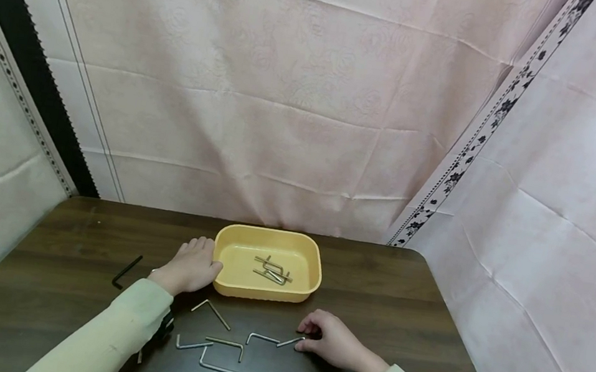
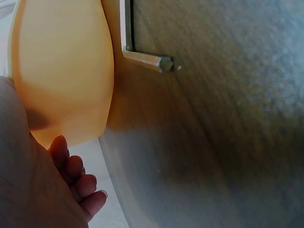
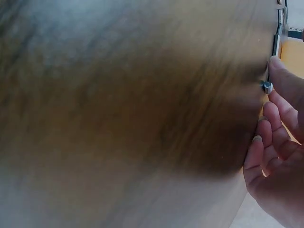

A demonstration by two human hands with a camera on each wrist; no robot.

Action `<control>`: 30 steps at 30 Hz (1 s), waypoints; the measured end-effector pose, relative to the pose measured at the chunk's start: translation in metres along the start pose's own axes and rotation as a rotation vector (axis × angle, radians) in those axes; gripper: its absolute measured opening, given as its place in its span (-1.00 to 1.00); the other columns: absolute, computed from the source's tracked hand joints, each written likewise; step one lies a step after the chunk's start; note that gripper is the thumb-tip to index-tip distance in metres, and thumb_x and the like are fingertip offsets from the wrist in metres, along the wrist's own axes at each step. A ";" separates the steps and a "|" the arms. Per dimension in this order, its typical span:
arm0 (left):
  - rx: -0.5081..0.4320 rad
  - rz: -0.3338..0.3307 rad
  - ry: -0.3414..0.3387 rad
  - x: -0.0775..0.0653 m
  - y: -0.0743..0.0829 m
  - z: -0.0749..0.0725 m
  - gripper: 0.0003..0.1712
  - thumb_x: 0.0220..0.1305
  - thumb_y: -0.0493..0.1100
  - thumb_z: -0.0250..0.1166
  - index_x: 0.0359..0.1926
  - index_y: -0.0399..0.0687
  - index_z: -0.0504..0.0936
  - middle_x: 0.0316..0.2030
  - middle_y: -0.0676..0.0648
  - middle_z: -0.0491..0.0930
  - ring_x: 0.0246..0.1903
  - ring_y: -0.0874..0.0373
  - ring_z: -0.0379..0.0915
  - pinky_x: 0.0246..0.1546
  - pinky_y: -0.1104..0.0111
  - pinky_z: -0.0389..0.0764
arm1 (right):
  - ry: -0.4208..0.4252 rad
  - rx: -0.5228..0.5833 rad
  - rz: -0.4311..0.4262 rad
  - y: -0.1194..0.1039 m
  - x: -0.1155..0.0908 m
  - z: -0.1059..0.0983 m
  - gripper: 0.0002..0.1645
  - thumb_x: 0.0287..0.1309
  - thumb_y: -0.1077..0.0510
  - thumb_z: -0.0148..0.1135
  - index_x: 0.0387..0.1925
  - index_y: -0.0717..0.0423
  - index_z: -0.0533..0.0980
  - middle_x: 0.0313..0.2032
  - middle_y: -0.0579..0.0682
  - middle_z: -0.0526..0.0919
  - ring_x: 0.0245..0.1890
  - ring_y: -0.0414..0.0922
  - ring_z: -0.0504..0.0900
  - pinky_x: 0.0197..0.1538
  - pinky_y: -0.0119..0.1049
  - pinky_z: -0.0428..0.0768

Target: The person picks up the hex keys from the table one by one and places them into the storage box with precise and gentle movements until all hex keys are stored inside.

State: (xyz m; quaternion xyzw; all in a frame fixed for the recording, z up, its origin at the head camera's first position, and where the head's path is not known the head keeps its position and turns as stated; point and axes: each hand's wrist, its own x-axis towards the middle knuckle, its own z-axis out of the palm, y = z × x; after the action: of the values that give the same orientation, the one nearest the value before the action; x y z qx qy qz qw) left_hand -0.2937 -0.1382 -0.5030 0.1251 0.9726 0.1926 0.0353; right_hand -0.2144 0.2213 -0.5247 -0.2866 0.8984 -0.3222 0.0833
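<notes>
The yellow tray stands at the back of the table, several brass-coloured hex keys lying inside it. At its left side, my left hand grips the rim, thumb over the front corner. The left wrist view shows that hand's fingertips curled past the end of the tray's wall. In front of the tray's right corner, my right hand has thumb and index finger around the end of an L-shaped metal hex key. That key's hexagonal end shows between thumb and index in the right wrist view.
Several loose metal hex keys, including one near the front, lie on the brown wooden table. A black hex key is left of the left forearm. Pale cloth hangs behind and along both sides.
</notes>
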 end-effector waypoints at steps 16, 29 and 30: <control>-0.014 -0.007 -0.013 -0.001 0.001 0.000 -0.51 0.35 0.04 0.00 0.07 -0.27 0.33 -0.23 -0.09 0.28 -0.20 -0.02 0.15 -0.14 0.11 0.19 | -0.009 -0.074 0.020 -0.001 0.003 0.000 -0.81 0.04 0.01 0.44 -0.47 -0.15 0.54 -0.49 -0.32 0.48 -0.38 -0.30 0.44 -0.25 -0.37 0.40; -0.014 -0.001 -0.008 -0.001 -0.001 0.000 -0.55 0.35 0.03 -0.01 0.03 -0.26 0.33 -0.25 -0.09 0.27 -0.22 -0.02 0.15 -0.17 0.12 0.18 | -0.008 -0.148 -0.016 -0.001 0.003 0.002 -0.79 0.05 0.03 0.43 -0.51 -0.16 0.50 -0.53 -0.38 0.44 -0.39 -0.32 0.37 -0.26 -0.40 0.36; -0.013 -0.002 -0.006 -0.001 -0.001 0.001 -0.54 0.34 0.03 -0.01 0.03 -0.26 0.33 -0.25 -0.09 0.27 -0.22 -0.02 0.15 -0.16 0.12 0.18 | -0.008 -0.154 -0.023 -0.001 0.002 0.003 -0.78 0.05 0.04 0.43 -0.51 -0.16 0.50 -0.53 -0.38 0.43 -0.39 -0.32 0.36 -0.26 -0.40 0.36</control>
State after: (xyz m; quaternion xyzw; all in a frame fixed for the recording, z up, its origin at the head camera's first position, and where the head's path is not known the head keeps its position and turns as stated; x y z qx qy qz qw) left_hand -0.2934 -0.1391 -0.5039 0.1247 0.9713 0.1987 0.0394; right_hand -0.2150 0.2180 -0.5260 -0.3036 0.9169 -0.2516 0.0611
